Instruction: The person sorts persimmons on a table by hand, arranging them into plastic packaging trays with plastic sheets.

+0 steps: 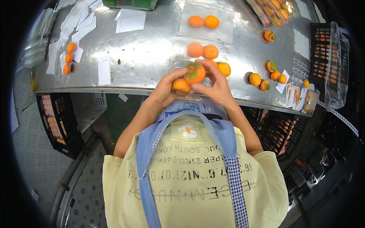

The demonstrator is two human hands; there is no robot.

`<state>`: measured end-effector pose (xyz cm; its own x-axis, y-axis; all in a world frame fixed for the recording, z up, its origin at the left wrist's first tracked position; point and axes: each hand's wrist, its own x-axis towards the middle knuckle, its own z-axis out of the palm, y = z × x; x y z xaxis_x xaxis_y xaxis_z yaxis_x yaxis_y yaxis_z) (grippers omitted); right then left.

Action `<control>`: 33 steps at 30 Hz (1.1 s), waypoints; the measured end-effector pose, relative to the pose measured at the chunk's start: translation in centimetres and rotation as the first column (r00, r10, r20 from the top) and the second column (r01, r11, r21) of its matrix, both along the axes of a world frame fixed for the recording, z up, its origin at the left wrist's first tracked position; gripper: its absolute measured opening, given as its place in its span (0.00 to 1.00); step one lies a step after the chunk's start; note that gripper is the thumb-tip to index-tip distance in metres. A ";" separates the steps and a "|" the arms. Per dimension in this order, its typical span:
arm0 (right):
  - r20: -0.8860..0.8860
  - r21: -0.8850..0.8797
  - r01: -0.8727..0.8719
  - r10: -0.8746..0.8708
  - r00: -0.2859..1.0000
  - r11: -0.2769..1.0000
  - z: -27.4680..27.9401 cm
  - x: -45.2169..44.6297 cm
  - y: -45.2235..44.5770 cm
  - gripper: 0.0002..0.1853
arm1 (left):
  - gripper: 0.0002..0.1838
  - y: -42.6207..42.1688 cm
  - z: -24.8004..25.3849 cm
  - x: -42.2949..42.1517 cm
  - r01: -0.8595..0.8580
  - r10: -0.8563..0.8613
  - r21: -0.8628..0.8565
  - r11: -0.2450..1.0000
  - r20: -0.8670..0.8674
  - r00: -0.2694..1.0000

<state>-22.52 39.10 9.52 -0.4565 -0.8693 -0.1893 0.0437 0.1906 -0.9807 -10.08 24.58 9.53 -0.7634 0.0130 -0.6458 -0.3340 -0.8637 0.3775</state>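
Two persimmons are in the hands, right over the near edge of the bench. L hand is curled round the lower persimmon, thumb up against the upper persimmon; R hand is closed round the upper one, fingers over its far side, thumb beneath. Neither hand is wide open.

Main risk = a drop. L hand has one fruit in the palm plus a share of the other, so if R hand eases off too soon, or the smooth skins slide, one could roll off the bench edge toward the lap. Squeezing both together could bruise a ripe one, and the leafy calyx could tear or scratch its neighbour if twisted hard.

Just beyond the hands, more fruit sits in/on clear plastic trays. Trays look thin, so a knuckle or wrist catching a rim could shift them & send pieces rolling. Glare on plastic + metal is strong, so can't be sure whether the nearest persimmon is seated in a pocket or just resting there; if loose, a R-hand bump could set it off. Loose persimmons to the right, nr some white cards, could also roll if the bench is jolted.
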 end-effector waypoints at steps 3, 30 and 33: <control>0.001 -0.066 0.099 -0.099 0.995 0.993 -0.9 0.7 -0.7 0.34 | 0.21 -0.5 -1.1 0.5 0.005 -0.008 -0.088 0.996 -0.029 1.000; -0.381 -0.155 0.070 -0.124 0.916 0.985 2.9 0.2 -2.1 0.30 | 0.31 -1.4 1.2 0.1 -0.161 0.234 0.238 0.958 -0.324 0.917; -0.412 -0.159 0.016 -0.081 0.908 0.987 3.6 0.3 -2.6 0.30 | 0.29 -1.5 -0.1 0.6 -0.114 0.191 0.218 0.969 -0.373 0.908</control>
